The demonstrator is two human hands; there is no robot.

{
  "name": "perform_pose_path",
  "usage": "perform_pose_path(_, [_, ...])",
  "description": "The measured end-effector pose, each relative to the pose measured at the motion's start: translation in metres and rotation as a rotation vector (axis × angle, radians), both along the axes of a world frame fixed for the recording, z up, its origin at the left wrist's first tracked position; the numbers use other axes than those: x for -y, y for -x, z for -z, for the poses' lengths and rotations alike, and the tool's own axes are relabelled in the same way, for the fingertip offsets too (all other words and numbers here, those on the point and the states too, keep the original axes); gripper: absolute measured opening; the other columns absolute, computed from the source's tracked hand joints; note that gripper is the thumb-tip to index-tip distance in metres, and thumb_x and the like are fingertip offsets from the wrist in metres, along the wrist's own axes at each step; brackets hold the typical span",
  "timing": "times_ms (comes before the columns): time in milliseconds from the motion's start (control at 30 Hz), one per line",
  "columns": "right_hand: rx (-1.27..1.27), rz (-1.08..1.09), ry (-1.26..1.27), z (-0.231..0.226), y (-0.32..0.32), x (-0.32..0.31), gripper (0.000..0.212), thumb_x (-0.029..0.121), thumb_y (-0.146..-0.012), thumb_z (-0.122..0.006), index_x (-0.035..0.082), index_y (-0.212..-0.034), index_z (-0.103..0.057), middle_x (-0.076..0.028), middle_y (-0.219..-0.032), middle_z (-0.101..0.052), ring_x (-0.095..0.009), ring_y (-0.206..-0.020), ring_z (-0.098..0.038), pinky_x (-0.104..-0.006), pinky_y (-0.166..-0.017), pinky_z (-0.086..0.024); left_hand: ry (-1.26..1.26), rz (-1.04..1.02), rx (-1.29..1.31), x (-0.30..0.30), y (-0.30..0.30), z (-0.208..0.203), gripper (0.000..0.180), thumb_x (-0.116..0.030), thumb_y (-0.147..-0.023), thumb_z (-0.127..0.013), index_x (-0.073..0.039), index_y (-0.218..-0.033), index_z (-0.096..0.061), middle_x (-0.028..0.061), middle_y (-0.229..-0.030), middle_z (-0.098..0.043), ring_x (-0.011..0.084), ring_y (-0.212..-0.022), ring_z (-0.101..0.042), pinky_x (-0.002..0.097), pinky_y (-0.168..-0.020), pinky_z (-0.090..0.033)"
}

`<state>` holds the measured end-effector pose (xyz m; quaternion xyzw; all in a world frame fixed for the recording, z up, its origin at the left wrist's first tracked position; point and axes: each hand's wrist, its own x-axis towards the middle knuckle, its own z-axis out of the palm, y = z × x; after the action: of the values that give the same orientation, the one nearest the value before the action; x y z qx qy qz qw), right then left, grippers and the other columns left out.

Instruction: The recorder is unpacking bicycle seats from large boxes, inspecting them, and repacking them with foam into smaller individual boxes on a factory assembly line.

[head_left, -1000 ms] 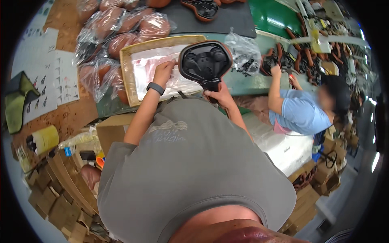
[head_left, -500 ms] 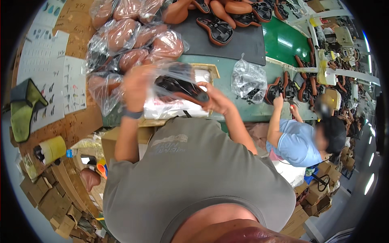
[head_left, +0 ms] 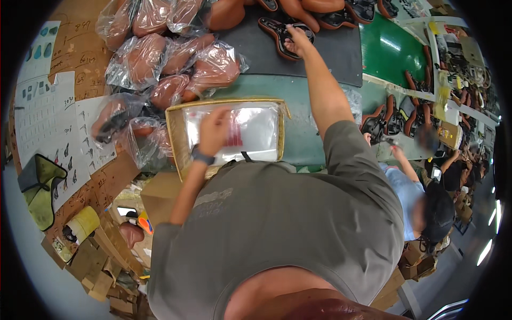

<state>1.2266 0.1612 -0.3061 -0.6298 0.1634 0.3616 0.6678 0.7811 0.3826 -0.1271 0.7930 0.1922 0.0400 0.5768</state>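
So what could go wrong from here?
The right hand is on an upturned saddle lying close to other saddles, so they might knock and scuff. Below the blurred left hand, clear plastic bags look stacked in a box; two might cling together. The bagged saddles lie crowded, so one could slip.

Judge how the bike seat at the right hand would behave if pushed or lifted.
The bike seat would probably stay stiff when lifted, given its hard-looking black underside. Lying underside-up, it might rock when pushed: the bagged seats show rounded tops.
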Motion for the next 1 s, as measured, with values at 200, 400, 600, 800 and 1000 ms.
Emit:
perform_pose_path(200, [-0.22,0.229,-0.728,-0.042,0.162,0.089,0.063,0.07,-0.102,-0.062,0.017,-0.135,-0.064,-0.01,-0.109,-0.073,-0.024,-0.08,-0.071,-0.0339,-0.065,-0.056,-0.373,0.411,-0.126,0.109,-0.005,0.149,0.03,-0.035,-0.101,-0.073,-0.006,-0.095,-0.072,0.0146,-0.088,-0.077,0.0379,-0.08,-0.075,0.0478,-0.071,-0.059])
perform_pose_path(400, [-0.494,0.524,-0.727,-0.042,0.4,0.238,0.077,0.075,-0.1,-0.059,0.009,-0.138,-0.062,-0.019,-0.145,-0.063,-0.04,-0.125,-0.067,-0.0545,-0.095,-0.064,-0.533,0.472,-0.15,0.133,0.015,0.22,0.032,-0.034,-0.096,-0.077,-0.003,-0.097,-0.07,0.0208,-0.095,-0.075,0.0399,-0.095,-0.072,0.0519,-0.083,-0.057])
perform_pose_path(600, [-0.496,0.7,-0.746,-0.052,0.546,0.302,0.071,0.058,-0.107,-0.057,0.007,-0.156,-0.049,-0.032,-0.155,-0.05,-0.054,-0.14,-0.055,-0.0649,-0.11,-0.056,-0.61,0.351,-0.107,0.153,0.035,0.207,0.026,-0.03,-0.096,-0.075,-0.004,-0.095,-0.074,0.0179,-0.099,-0.076,0.039,-0.097,-0.073,0.0516,-0.084,-0.057])
perform_pose_path(800, [-0.304,0.592,-0.195,-0.057,0.579,0.348,0.05,0.02,-0.104,-0.063,0.005,-0.151,-0.054,-0.025,-0.148,-0.059,-0.048,-0.135,-0.061,-0.0612,-0.109,-0.058,-0.636,0.314,-0.185,0.148,0.05,0.232,0.028,-0.031,-0.099,-0.071,-0.003,-0.101,-0.076,0.0177,-0.103,-0.076,0.0371,-0.102,-0.072,0.0501,-0.09,-0.058])
perform_pose_path(1000, [-0.032,0.312,0.078,-0.09,0.559,0.346,0.058,-0.007,-0.093,-0.061,0.005,-0.15,-0.056,-0.017,-0.135,-0.068,-0.035,-0.119,-0.071,-0.0515,-0.1,-0.063,0.209,0.013,-0.269,0.125,0.084,0.217,0.024,-0.018,-0.108,-0.062,0.002,-0.105,-0.073,0.0146,-0.102,-0.077,0.0247,-0.094,-0.077,0.0405,-0.076,-0.062])
